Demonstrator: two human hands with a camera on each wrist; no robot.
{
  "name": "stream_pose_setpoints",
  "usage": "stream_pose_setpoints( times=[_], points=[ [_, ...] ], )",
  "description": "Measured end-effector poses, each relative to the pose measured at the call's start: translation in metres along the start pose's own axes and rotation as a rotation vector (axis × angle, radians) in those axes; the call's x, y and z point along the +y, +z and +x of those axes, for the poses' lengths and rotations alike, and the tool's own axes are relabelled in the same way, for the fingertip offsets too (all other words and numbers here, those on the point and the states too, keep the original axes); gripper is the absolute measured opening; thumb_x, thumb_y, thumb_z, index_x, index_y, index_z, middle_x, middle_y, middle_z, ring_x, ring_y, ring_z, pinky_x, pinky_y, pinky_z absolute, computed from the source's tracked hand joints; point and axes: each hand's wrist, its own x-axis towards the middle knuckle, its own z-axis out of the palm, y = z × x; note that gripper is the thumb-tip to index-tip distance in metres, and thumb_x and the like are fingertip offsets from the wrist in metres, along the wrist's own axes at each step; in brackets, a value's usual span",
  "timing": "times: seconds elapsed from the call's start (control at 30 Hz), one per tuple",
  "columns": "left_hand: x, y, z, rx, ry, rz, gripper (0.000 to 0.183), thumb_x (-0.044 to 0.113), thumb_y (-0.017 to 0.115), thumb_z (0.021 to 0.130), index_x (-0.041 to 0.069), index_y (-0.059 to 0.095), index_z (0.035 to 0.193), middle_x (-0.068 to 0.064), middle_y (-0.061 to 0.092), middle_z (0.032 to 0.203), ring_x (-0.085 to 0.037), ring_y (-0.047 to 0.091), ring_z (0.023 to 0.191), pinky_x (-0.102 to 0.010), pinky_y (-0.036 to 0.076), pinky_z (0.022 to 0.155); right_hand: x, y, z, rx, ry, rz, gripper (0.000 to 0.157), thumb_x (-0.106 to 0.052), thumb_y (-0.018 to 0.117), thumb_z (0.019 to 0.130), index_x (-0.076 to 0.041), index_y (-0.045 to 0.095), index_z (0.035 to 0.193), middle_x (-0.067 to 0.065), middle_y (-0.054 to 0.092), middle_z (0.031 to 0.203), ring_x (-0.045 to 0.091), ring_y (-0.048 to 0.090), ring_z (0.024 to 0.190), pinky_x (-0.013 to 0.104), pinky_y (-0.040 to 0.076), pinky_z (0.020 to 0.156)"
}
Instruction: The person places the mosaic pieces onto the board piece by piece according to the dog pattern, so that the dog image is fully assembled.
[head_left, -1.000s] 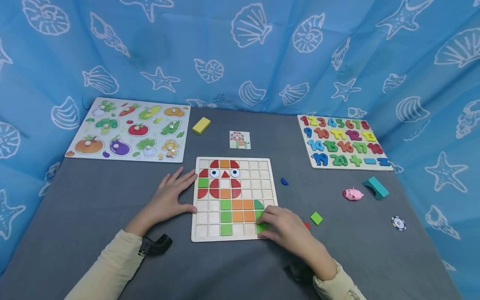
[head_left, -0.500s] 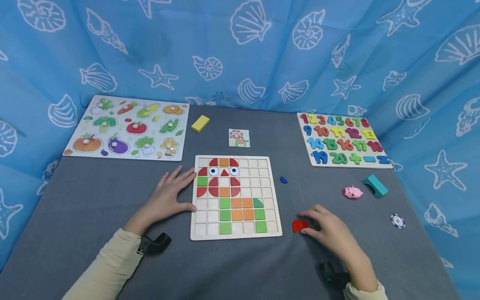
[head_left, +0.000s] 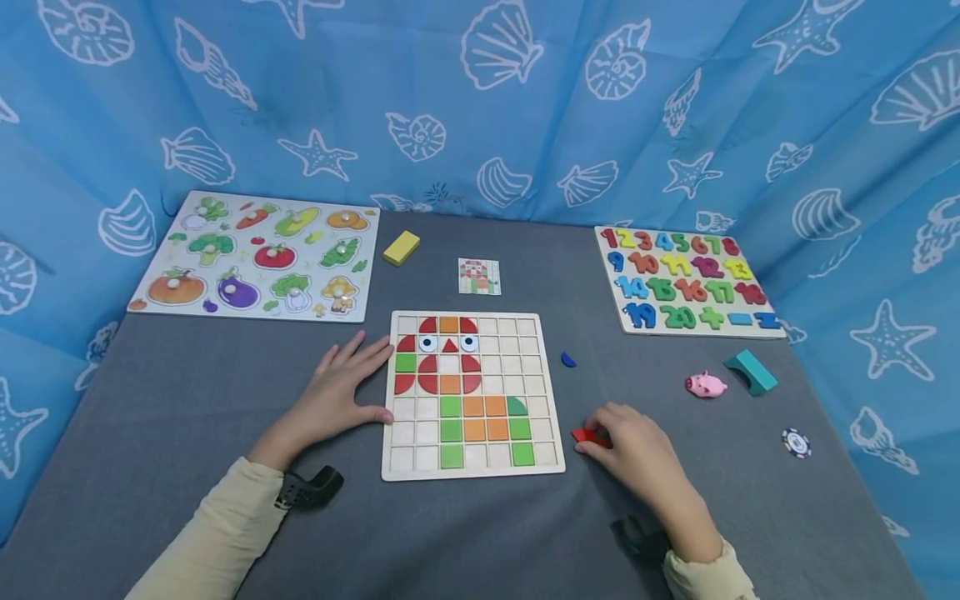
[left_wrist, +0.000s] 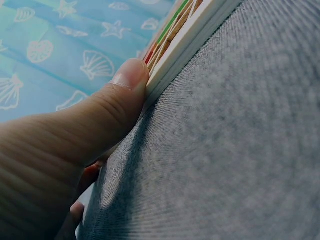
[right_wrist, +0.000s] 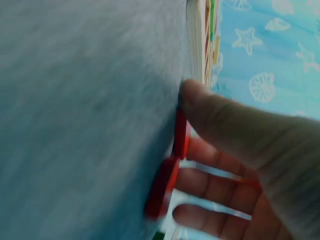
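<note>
A wooden grid board [head_left: 521, 367] lies in the head view, with red, orange and green tiles and two eye pieces in its cells. My left hand [head_left: 333, 400] rests at its left edge, fingers spread; in the left wrist view the thumb [left_wrist: 132, 75] touches the board's side. Right of the board, my right hand [head_left: 637, 446] pinches a red tile [head_left: 588, 437] low over the cloth. The right wrist view shows this red tile [right_wrist: 181, 134] between thumb and fingers, with a second red tile [right_wrist: 162, 187] by the other fingertips.
Behind the board lie a pattern card [head_left: 478, 277] and a yellow block [head_left: 401, 248]. A vegetable puzzle [head_left: 315, 242] sits back left, a number puzzle [head_left: 678, 283] back right. Rightward are a blue piece [head_left: 567, 360], toy pig [head_left: 705, 385], teal arch block [head_left: 752, 372] and poker chip [head_left: 797, 444].
My right hand has let go of a green tile on the board, moved right to the red tiles, then shifted slightly left with red between its fingers. The left hand stays put.
</note>
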Motion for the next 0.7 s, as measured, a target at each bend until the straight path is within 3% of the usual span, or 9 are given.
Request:
stream_pose_setpoints(
  times=[0.13,0.23,0.43,0.57,0.7],
  points=[
    [0.0,0.0,0.0,0.002,0.002,0.008,0.097,0.06,0.067,0.063,0.019,0.028,0.141,0.0,0.022,0.147,-0.028,0.004,0.136,-0.055,0.002,0.104,-0.003,-0.001,0.004,0.008,0.001,-0.039,0.034,-0.038,0.075,0.066,-0.013,0.064,0.087,-0.004,0.051,0.07,0.01,0.041,0.061,0.026,0.034,0.054],
    [0.002,0.0,0.0,0.005,0.005,0.005,0.096,0.059,0.068,0.063,0.018,0.028,0.141,0.0,0.023,0.147,-0.029,0.005,0.136,-0.055,0.002,0.104,-0.004,-0.002,0.003,0.001,-0.032,-0.024,0.037,-0.032,0.077,0.066,-0.016,0.065,0.097,-0.005,0.054,0.077,0.009,0.044,0.064,0.027,0.039,0.058],
    [0.002,0.001,0.0,0.004,0.007,0.01,0.096,0.06,0.067,0.063,0.018,0.028,0.141,0.0,0.023,0.147,-0.029,0.005,0.136,-0.054,0.001,0.104,-0.005,-0.003,0.007,0.0,-0.067,-0.01,0.027,-0.024,0.075,0.07,-0.018,0.066,0.094,-0.006,0.056,0.078,0.008,0.045,0.064,0.027,0.041,0.059],
    [0.001,0.001,0.0,0.009,0.012,0.009,0.096,0.061,0.066,0.063,0.018,0.028,0.141,0.0,0.023,0.147,-0.028,0.005,0.136,-0.054,0.001,0.105,-0.015,-0.014,0.026,0.043,-0.095,-0.014,0.027,-0.026,0.074,0.071,-0.014,0.065,0.094,-0.003,0.058,0.079,0.009,0.047,0.065,0.028,0.043,0.059],
    [0.0,0.0,-0.001,0.012,0.007,0.006,0.097,0.061,0.066,0.063,0.018,0.028,0.141,0.0,0.023,0.147,-0.028,0.005,0.136,-0.053,0.001,0.105,-0.038,-0.025,0.063,0.069,-0.158,-0.013,0.027,-0.026,0.073,0.073,-0.012,0.065,0.095,0.0,0.061,0.083,0.011,0.051,0.068,0.029,0.047,0.06]
  ],
)
